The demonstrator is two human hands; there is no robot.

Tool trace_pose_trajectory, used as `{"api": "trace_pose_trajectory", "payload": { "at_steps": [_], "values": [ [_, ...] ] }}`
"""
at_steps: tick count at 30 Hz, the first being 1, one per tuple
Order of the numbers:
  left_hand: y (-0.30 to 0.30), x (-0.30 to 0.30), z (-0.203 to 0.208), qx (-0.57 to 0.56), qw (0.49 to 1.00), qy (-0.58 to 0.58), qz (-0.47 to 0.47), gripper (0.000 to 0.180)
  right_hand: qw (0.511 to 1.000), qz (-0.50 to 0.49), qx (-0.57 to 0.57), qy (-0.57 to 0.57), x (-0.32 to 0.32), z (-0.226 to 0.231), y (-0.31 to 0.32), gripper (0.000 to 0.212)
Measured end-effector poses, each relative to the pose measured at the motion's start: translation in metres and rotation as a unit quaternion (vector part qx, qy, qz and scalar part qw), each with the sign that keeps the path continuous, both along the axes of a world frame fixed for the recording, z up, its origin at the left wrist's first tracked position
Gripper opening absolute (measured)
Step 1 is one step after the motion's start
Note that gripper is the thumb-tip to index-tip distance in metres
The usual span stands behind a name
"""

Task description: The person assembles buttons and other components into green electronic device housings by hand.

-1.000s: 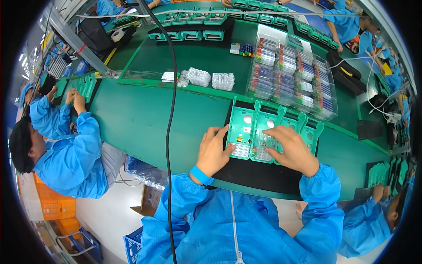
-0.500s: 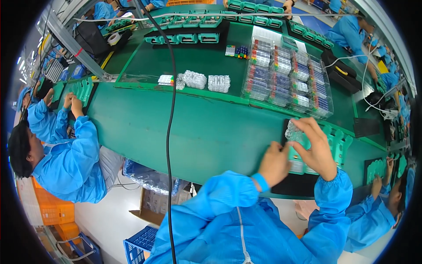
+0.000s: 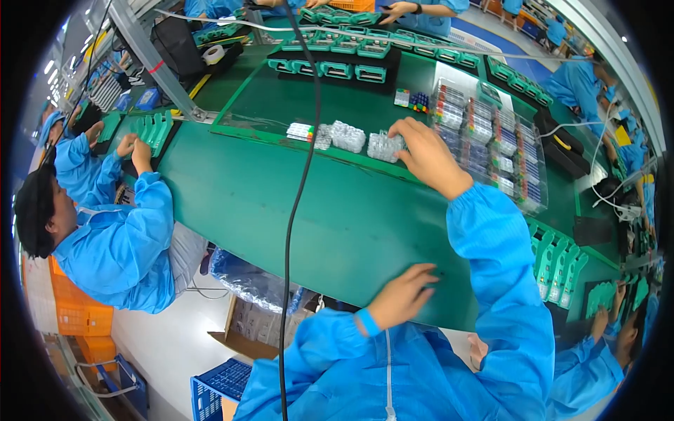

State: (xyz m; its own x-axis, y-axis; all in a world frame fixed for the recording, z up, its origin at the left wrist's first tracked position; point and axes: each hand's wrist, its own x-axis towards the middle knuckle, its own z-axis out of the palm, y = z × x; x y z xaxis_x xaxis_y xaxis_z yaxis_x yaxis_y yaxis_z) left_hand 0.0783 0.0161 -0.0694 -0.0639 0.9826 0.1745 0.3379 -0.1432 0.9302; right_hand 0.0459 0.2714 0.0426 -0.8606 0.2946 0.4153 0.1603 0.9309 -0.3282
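My right hand is stretched across the bench, its thumb and fingers closed around the right end of a stack of clear moulded plastic parts. Whether it lifts any of them is hidden by the fingers. Left of that stack lies another cluster of clear plastic parts, along with a small coloured label sheet. Low over the near edge of the bench is my left hand, empty, with its fingers apart. Green plastic housings stand in a row beyond my right sleeve, which partly covers them.
Behind my right hand stands a clear tray of small banded parts. Green frames line the far bench. A black cable hangs across the view. A co-worker sits at the left, and a blue crate is below the bench.
My right hand has moved from the green housings, far and left, to the stack of clear parts. The left hand has left the housings and opened. The view has shifted.
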Motion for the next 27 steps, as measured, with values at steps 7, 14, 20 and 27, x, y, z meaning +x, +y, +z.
{"api": "trace_pose_trajectory", "payload": {
  "at_steps": [7, 14, 20, 27],
  "values": [
    [-0.049, -0.033, 0.004, 0.020, 0.982, 0.118, 0.148, 0.023, 0.997, -0.004, -0.007, -0.079, -0.042, -0.030, 0.028, 0.029],
    [-0.045, -0.034, -0.002, 0.067, 0.962, 0.225, 0.141, 0.023, 0.993, 0.008, 0.015, -0.119, -0.048, -0.025, 0.024, 0.029],
    [-0.043, -0.031, -0.002, 0.075, 0.961, 0.224, 0.145, 0.022, 0.994, 0.021, -0.027, -0.107, -0.042, -0.026, 0.030, 0.030],
    [-0.042, -0.027, 0.005, 0.064, 0.957, 0.226, 0.170, 0.018, 0.997, 0.025, 0.073, 0.029, -0.014, -0.018, -0.017, 0.024]
  ]
}}
